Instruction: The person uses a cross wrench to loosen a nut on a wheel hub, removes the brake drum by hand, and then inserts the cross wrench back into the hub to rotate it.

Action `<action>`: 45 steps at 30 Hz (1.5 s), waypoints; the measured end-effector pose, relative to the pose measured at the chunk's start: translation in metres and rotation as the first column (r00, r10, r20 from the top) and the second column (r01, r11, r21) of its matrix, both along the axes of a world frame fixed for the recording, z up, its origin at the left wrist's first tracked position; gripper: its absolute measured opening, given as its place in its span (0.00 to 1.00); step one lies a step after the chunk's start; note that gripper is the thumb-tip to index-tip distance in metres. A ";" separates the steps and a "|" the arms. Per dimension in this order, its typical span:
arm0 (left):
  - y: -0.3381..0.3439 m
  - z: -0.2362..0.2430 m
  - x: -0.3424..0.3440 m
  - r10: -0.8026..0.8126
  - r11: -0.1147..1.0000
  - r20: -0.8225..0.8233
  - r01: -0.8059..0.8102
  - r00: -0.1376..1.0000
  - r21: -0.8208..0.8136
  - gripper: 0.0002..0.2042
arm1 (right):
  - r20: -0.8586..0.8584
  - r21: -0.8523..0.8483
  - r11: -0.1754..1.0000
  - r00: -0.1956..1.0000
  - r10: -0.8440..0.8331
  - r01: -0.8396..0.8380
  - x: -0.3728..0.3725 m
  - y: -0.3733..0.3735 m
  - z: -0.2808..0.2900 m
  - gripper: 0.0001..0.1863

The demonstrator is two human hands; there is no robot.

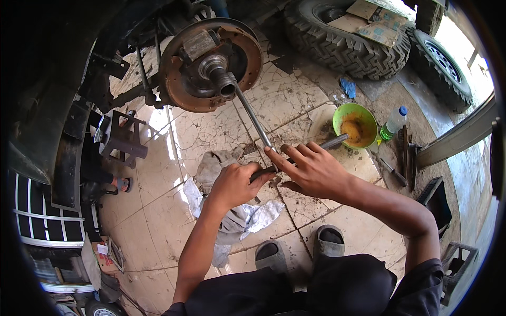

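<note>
Metal bar [334,141] lies under right fingers [284,164], within left fingers [246,171].

Both hands [232,183] close together, left curled

Hands [319,171]: two. Metal bars [252,117]: two. Brake hub [211,66]: one. Green bowl [348,108]: one. Bottle [392,125]: one. Blue wrapper [348,88]: one. Slippers [331,248], wearer's: two. Another person's sandalled foot [122,183]: one. Tyres [363,55], upper right: two plain, third partly seen. Small wheel [103,309], lower left: one. Cloths [213,168]: heaped, number unclear.
</note>
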State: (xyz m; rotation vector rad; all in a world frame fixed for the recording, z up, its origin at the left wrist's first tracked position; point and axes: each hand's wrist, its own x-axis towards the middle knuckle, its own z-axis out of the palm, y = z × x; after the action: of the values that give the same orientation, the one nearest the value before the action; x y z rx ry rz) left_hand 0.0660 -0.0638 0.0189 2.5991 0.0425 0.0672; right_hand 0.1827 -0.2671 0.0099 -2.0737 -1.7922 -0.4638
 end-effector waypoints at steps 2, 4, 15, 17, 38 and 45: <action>-0.005 0.005 0.006 -0.012 0.999 -0.004 0.011 1.000 -0.042 0.20 | -0.062 0.083 0.994 0.996 -0.070 0.075 0.005 0.016 -0.019 0.38; -0.003 0.027 0.001 0.056 0.996 -0.162 -0.067 0.985 -0.060 0.16 | -0.023 0.089 0.992 0.996 -0.088 0.090 0.001 0.026 -0.029 0.41; 0.033 -0.041 -0.079 0.349 0.282 0.255 0.159 0.902 -0.946 0.23 | 0.035 0.190 0.961 0.977 -0.210 0.200 -0.007 0.047 -0.040 0.27; 0.000 -0.033 -0.057 0.765 -0.101 0.070 0.226 0.641 -0.969 0.27 | -0.047 0.180 0.959 0.976 -0.213 0.218 -0.006 0.045 -0.044 0.27; 0.022 -0.043 0.052 0.493 0.413 0.286 0.068 0.822 -0.908 0.22 | -0.943 0.255 0.754 -0.016 0.331 0.605 -0.058 0.080 -0.025 0.22; -0.043 -0.126 0.016 0.182 0.562 0.143 0.017 0.973 -0.827 0.27 | -0.947 0.287 0.750 0.296 0.127 0.596 -0.047 0.079 -0.043 0.22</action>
State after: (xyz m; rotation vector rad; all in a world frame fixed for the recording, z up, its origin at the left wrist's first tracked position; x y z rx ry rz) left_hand 0.0819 -0.1070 -0.1076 1.6077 0.0948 0.2914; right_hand 0.1360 -0.1882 -0.0332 -1.5147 -0.4419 0.1539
